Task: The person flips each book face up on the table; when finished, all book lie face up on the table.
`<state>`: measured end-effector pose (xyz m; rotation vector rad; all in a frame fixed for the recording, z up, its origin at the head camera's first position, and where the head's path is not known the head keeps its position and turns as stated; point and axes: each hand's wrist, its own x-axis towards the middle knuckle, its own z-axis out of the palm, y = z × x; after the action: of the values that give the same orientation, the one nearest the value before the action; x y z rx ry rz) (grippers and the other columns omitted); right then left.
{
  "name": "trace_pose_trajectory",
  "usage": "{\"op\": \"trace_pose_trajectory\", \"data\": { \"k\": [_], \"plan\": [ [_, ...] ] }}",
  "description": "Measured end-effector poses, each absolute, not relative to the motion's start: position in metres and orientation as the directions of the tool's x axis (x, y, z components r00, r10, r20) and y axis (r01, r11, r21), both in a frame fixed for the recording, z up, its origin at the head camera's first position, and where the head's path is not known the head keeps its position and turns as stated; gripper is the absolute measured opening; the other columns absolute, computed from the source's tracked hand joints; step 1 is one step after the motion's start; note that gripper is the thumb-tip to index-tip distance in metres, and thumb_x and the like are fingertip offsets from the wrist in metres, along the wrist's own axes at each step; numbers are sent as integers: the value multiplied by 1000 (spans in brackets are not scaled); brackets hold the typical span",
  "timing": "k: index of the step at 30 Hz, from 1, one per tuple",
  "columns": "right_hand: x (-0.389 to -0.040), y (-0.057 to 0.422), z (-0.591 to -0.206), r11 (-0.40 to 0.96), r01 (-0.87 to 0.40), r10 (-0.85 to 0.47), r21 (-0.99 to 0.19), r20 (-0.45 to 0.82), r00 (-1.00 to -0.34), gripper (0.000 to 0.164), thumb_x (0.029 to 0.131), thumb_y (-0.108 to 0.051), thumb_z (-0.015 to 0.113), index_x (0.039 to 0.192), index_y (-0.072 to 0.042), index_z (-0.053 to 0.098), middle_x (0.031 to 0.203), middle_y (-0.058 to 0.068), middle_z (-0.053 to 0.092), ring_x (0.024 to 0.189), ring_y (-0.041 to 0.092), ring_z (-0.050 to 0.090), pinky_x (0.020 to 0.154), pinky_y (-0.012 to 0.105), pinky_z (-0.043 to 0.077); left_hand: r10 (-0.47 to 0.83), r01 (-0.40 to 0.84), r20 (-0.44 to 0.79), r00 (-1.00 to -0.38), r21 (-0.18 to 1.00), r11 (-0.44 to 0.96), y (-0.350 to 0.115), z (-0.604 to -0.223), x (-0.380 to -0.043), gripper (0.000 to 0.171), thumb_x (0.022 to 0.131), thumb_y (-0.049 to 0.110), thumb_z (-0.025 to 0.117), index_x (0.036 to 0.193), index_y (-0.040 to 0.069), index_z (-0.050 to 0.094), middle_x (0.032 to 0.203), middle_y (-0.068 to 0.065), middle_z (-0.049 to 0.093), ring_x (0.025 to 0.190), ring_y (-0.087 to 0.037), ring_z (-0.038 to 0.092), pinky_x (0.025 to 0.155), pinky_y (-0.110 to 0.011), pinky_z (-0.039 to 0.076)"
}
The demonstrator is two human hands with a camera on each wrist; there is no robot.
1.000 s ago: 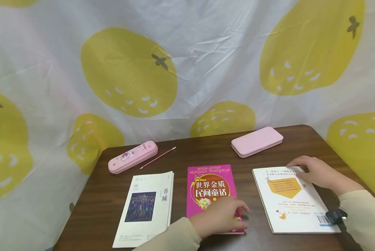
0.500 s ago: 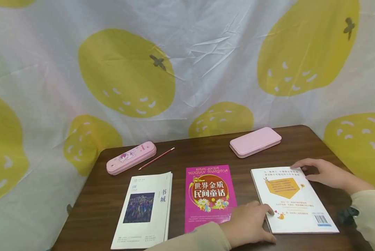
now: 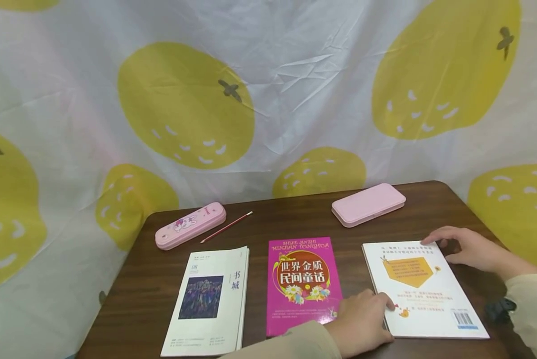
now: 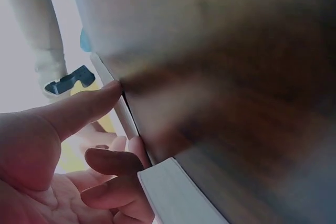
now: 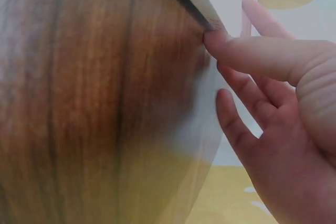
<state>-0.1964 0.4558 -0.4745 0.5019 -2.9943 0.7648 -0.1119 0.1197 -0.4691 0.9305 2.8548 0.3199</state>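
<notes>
Holding a white book (image 3: 423,294) at two opposite corners, the left hand (image 3: 360,319) and the right hand (image 3: 472,248) I follow from afar frame it on a dark wooden table (image 3: 129,299). I see the book lying flat between them, an orange panel on its upper face and a barcode (image 3: 463,317) toward its near right corner. The left hand's grip is narrowly parted, thumb at the near edge and forefinger at the left edge, the corner held between. At the far right corner I have the right hand, its thumb against the side edge and forefinger at the top edge, its other fingers loosely bent.

Just left of the left hand, partly covered by its arm, lies a pink book (image 3: 301,279); I cannot tell whether any finger touches it. Farther left of that grip, a white magazine (image 3: 205,294) lies face up. Well beyond the left hand, to its left, I make out a red pencil (image 3: 227,227) slanting just beside a rabbit-printed pencil case (image 3: 191,225). Beyond the right hand and left of it rests a plain pink case (image 3: 369,204). A black device (image 3: 500,310) sits by the right wrist, next to a pale sleeve (image 3: 533,304). Behind everything hangs a fruit-patterned cloth (image 3: 295,114).
</notes>
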Motion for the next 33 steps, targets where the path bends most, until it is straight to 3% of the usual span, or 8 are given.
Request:
{"op": "trace_pose_trajectory", "data": {
  "k": [4,10,15,19,25,29,33],
  "plan": [
    [-197,457,-474,850,-303,-296,-431,85,-951,49,72,0,88,114,-22,76,122,10,69,94,4,58,75,25,53,573,542,-75,-816,243,804,120,-467,-112,52,69,49,93,114,43,69,101,19,66,90,3,59,70,-21,47],
    [-197,471,-481,823,-436,-376,-364,225,-899,50,68,-1,91,109,-26,76,115,2,71,103,-8,57,81,14,48,560,517,-107,-822,275,811,117,-465,-114,50,69,49,93,113,43,69,90,20,63,87,3,58,69,-21,46],
    [-197,474,-481,720,-546,-460,-429,295,-838,45,73,2,87,112,-18,75,113,-1,71,108,-14,55,87,3,39,570,524,-96,-816,294,799,111,-467,-114,48,71,46,92,111,38,67,75,21,54,79,5,54,67,-19,42],
    [-197,474,-478,654,-591,-500,-472,315,-806,42,77,5,82,114,-12,74,116,-7,70,113,-16,53,91,1,35,568,520,-80,-819,311,795,107,-467,-115,49,69,46,93,107,36,66,77,23,57,77,5,54,66,-18,41],
    [-196,476,-474,619,-552,-492,-558,271,-827,35,86,6,75,119,-5,72,120,-9,70,116,-17,52,92,2,35,545,498,-51,-837,346,796,103,-464,-117,50,66,47,94,105,35,65,76,25,58,72,6,51,62,-15,36],
    [-196,476,-470,611,-516,-480,-601,238,-845,31,90,4,72,120,-3,71,121,-10,70,115,-15,53,91,4,38,539,484,-14,-842,421,767,96,-459,-119,36,71,39,91,98,32,68,75,26,57,66,9,47,60,-12,34],
    [-195,475,-465,570,-526,-484,-631,260,-836,32,92,7,68,122,-2,70,125,-2,68,118,-13,53,93,5,37,520,460,31,-854,510,727,86,-454,-122,24,76,34,87,94,31,71,76,26,62,68,11,50,63,-12,34]
  ]
}}
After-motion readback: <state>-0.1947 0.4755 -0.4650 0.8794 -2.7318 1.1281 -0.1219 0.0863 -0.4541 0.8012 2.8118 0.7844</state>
